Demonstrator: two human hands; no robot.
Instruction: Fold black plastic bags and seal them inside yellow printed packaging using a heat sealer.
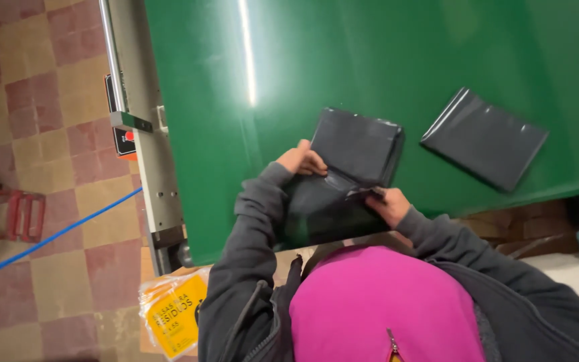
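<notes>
Pink top [383, 302], dark folded bag [343, 181] between both hands [303, 161]

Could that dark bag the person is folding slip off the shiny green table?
It might. The dark bag hangs partly over the near edge of the smooth green table, held only by the left hand and right hand. The second bag lies close to the same edge, so a nudge could send it off too.

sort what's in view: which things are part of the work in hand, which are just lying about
In hand: dark bag, held by left hand and right hand on the green belt.
Lying about: second dark bag, yellow packets, red stool, blue cable.
</notes>
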